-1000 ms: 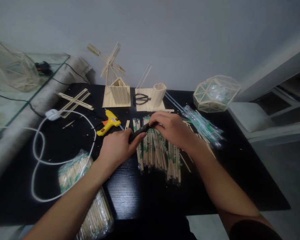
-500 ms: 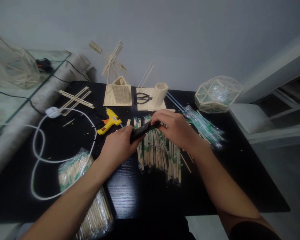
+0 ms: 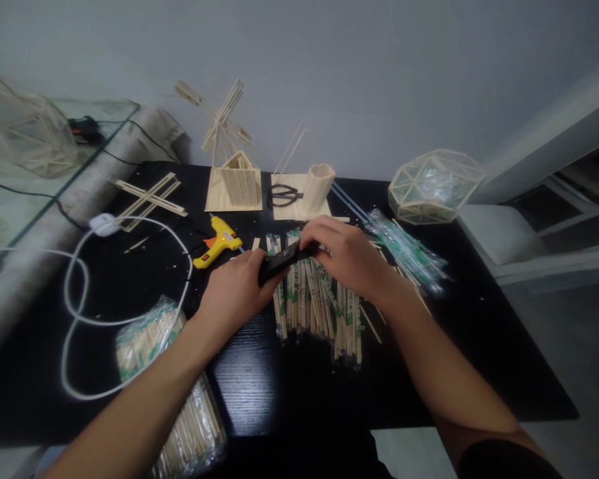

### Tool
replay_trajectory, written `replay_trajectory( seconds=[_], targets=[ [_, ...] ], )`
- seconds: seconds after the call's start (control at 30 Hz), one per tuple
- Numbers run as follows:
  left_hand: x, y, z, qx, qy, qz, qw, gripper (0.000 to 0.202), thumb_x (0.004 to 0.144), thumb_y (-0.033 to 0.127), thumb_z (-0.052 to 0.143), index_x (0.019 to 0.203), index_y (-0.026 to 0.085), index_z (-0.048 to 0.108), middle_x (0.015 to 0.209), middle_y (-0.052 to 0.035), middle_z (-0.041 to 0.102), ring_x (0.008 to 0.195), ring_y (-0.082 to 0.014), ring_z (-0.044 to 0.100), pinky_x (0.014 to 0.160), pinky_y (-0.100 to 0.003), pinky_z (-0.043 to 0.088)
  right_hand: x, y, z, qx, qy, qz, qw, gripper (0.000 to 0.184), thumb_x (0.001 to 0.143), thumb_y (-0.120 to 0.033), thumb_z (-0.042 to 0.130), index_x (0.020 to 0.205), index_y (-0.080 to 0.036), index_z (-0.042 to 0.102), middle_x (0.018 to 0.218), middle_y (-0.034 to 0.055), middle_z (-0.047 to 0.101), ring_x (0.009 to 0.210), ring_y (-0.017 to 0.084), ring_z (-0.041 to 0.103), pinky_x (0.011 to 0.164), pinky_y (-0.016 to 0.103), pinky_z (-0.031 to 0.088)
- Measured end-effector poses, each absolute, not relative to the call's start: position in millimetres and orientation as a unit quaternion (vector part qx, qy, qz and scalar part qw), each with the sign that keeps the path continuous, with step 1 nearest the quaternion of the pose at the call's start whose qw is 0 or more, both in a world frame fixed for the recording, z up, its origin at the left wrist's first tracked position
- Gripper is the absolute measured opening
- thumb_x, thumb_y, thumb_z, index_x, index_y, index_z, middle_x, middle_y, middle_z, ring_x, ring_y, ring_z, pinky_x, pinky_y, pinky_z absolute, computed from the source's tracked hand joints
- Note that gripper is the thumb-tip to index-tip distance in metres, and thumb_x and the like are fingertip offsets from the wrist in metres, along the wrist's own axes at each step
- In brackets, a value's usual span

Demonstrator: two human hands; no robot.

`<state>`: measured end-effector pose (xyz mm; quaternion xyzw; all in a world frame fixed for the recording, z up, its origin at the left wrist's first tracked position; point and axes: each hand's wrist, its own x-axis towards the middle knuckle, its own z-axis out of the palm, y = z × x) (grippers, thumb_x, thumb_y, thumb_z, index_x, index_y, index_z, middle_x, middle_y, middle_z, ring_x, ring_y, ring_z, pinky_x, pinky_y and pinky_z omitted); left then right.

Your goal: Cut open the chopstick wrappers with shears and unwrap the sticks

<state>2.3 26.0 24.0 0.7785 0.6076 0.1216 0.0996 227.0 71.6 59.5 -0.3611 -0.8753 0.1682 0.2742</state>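
Both of my hands are raised over the middle of the table around a flat, black, oblong object [image 3: 279, 262] whose kind I cannot make out. My left hand [image 3: 234, 283] grips its near left end, thumb along the side. At the other end, the curled fingers of my right hand [image 3: 347, 256] close on it; the fingertips are partly hidden. Below lie several paper-and-plastic-wrapped pairs of chopsticks [image 3: 312, 299]. Beside my left hand rests a yellow glue gun [image 3: 218, 242]. Loose sticks [image 3: 372, 324] lie near my right forearm.
At the back stand a stick windmill [image 3: 242, 186], a round stick cup [image 3: 320, 186] and black scissors [image 3: 284, 195]. A faceted stick frame [image 3: 436, 186] is at right, near plastic-wrapped packs [image 3: 406, 253]. Left are crossed sticks [image 3: 150, 199], a white cable [image 3: 66, 332] and a chopstick bundle [image 3: 192, 426].
My hands and the black object stay almost in place. The view has shifted very slightly, and more of a thin stick shows beside my right forearm.
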Motion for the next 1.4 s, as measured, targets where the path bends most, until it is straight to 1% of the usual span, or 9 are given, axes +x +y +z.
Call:
replay_trajectory(
  seconds=[0.13, 0.37, 0.57, 0.67, 0.8, 1.0, 1.2, 1.4],
  targets=[
    [3.0, 25.7, 26.1, 0.775, 0.614, 0.112, 0.097, 0.033, 0.1, 0.053, 0.056, 0.091, 0.02, 0.058, 0.089, -0.0084, 0.072, 0.079, -0.0261, 0.069, 0.062, -0.033, 0.039, 226.0, 72.0, 58.2, -0.36, -0.876, 0.163, 0.277, 0.026, 0.088, 0.0, 0.049, 0.092, -0.023, 0.061, 0.106, 0.0059, 0.069, 0.1, 0.02, 0.068, 0.093, 0.037, 0.054],
    [3.5, 26.0, 27.8, 0.77, 0.62, 0.108, 0.107, 0.029, 0.099, 0.048, 0.058, 0.092, 0.021, 0.058, 0.087, -0.0091, 0.071, 0.078, -0.027, 0.069, 0.063, -0.034, 0.042, 227.6, 72.1, 59.6, -0.36, -0.879, 0.143, 0.279, 0.028, 0.085, 0.001, 0.051, 0.093, -0.023, 0.063, 0.106, 0.0056, 0.071, 0.103, 0.021, 0.07, 0.096, 0.039, 0.054],
    [4.3, 26.4, 27.3, 0.771, 0.621, 0.107, 0.092, 0.033, 0.1, 0.053, 0.056, 0.094, 0.02, 0.059, 0.088, -0.0091, 0.071, 0.079, -0.027, 0.068, 0.062, -0.034, 0.04, 227.2, 71.5, 57.6, -0.349, -0.89, 0.126, 0.266, 0.03, 0.086, 0.004, 0.047, 0.097, -0.017, 0.066, 0.109, 0.0109, 0.071, 0.103, 0.023, 0.07, 0.096, 0.039, 0.055],
    [4.8, 25.9, 27.8, 0.773, 0.62, 0.105, 0.085, 0.033, 0.1, 0.052, 0.056, 0.094, 0.02, 0.058, 0.088, -0.0088, 0.071, 0.079, -0.0271, 0.068, 0.062, -0.034, 0.039, 226.5, 71.2, 57.6, -0.349, -0.889, 0.125, 0.268, 0.033, 0.086, 0.004, 0.045, 0.098, -0.018, 0.067, 0.109, 0.0095, 0.07, 0.105, 0.023, 0.07, 0.097, 0.039, 0.055],
    [4.8, 25.1, 28.5, 0.772, 0.621, 0.099, 0.093, 0.032, 0.1, 0.052, 0.055, 0.092, 0.02, 0.058, 0.087, -0.0088, 0.07, 0.078, -0.0269, 0.068, 0.062, -0.034, 0.039, 226.3, 71.1, 58.1, -0.356, -0.885, 0.131, 0.27, 0.031, 0.088, 0.002, 0.047, 0.096, -0.021, 0.066, 0.108, 0.0073, 0.07, 0.104, 0.022, 0.069, 0.098, 0.038, 0.055],
    [4.3, 25.8, 27.2, 0.771, 0.62, 0.102, 0.1, 0.033, 0.1, 0.052, 0.056, 0.092, 0.021, 0.058, 0.087, -0.0088, 0.071, 0.078, -0.0269, 0.069, 0.062, -0.034, 0.04, 226.1, 71.3, 56.7, -0.361, -0.883, 0.135, 0.268, 0.031, 0.088, 0.002, 0.047, 0.096, -0.021, 0.066, 0.108, 0.0074, 0.07, 0.104, 0.021, 0.069, 0.098, 0.039, 0.054],
    [5.6, 24.7, 28.2, 0.773, 0.62, 0.101, 0.085, 0.035, 0.101, 0.053, 0.054, 0.094, 0.02, 0.059, 0.089, -0.0089, 0.071, 0.08, -0.0279, 0.07, 0.062, -0.034, 0.042, 226.4, 71.7, 56.8, -0.362, -0.887, 0.128, 0.255, 0.032, 0.088, 0.003, 0.046, 0.097, -0.02, 0.067, 0.111, 0.0085, 0.071, 0.105, 0.021, 0.069, 0.098, 0.037, 0.054],
    [5.7, 25.3, 27.8, 0.772, 0.622, 0.096, 0.089, 0.034, 0.1, 0.053, 0.055, 0.091, 0.021, 0.057, 0.087, -0.008, 0.071, 0.079, -0.0284, 0.07, 0.061, -0.034, 0.04, 226.3, 72.0, 57.4, -0.364, -0.891, 0.123, 0.242, 0.031, 0.09, 0.001, 0.046, 0.097, -0.02, 0.068, 0.111, 0.0086, 0.072, 0.106, 0.021, 0.07, 0.098, 0.036, 0.054]
  ],
)
